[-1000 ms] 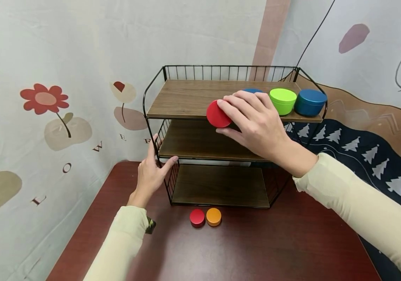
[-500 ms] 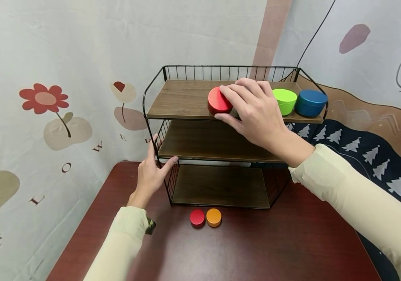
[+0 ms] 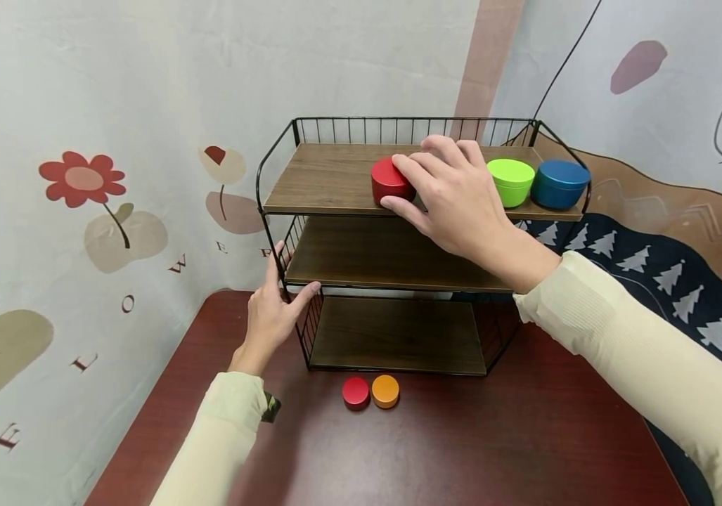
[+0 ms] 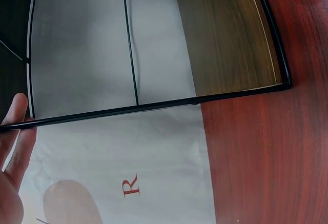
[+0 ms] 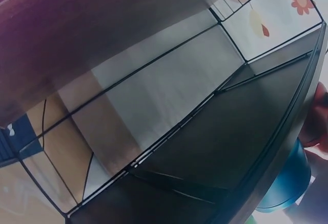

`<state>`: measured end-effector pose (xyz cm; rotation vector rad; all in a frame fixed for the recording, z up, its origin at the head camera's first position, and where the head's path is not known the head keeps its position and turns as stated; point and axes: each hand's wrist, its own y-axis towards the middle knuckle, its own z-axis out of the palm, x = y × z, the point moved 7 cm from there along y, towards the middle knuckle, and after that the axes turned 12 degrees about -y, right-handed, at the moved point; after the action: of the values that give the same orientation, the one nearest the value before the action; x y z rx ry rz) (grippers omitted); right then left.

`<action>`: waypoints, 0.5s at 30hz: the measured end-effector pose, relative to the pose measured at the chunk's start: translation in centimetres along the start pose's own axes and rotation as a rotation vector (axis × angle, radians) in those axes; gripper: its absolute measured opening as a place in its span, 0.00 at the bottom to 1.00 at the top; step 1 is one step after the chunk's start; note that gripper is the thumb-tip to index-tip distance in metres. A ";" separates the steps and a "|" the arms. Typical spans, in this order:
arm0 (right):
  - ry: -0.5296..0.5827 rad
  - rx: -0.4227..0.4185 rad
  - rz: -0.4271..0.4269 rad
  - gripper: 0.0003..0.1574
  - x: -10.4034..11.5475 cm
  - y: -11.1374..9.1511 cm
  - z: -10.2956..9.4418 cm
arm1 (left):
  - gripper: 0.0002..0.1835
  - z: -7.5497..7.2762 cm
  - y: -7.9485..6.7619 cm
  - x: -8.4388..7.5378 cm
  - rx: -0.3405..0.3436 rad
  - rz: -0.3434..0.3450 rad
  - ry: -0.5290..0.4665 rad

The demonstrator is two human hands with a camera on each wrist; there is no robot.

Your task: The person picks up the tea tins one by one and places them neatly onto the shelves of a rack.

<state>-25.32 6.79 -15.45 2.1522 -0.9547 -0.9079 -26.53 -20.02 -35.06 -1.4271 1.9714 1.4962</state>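
A round red tin (image 3: 389,184) sits at the front of the rack's top shelf (image 3: 329,179), upright. My right hand (image 3: 452,193) holds it from the right, thumb low at the front and fingers over the lid. Beyond that hand stand a lime green tin (image 3: 510,183) and a blue tin (image 3: 559,185). Another blue tin (image 5: 289,183) shows beside the red one in the right wrist view; the hand hides it in the head view. My left hand (image 3: 270,313) grips the left side of the black wire rack (image 3: 398,287), its fingers (image 4: 21,152) at the bar.
Below are a middle shelf (image 3: 386,253) and a bottom shelf (image 3: 398,334). A smaller red tin (image 3: 356,393) and an orange tin (image 3: 385,391) stand side by side on the dark red table (image 3: 462,443). A printed cloth (image 3: 145,70) hangs close behind the rack.
The right hand has brought the red tin from tilted in front of the top shelf to upright at the shelf's front. The left hand has stayed on the rack.
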 end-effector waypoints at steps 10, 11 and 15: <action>-0.024 0.049 -0.002 0.36 -0.2 0.1 0.2 | 0.48 0.0 0.1 -0.1 -0.002 0.005 -0.005; -0.026 0.041 -0.002 0.36 -0.1 0.1 0.1 | 0.48 0.0 0.1 -0.1 -0.003 0.006 -0.003; -0.023 -0.007 0.002 0.38 -0.1 -0.1 -0.7 | 0.48 -0.1 0.1 -0.1 -0.009 0.011 0.000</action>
<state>-24.78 7.11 -15.09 2.1391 -0.9634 -0.9355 -26.55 -20.02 -34.89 -1.4228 1.9780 1.5118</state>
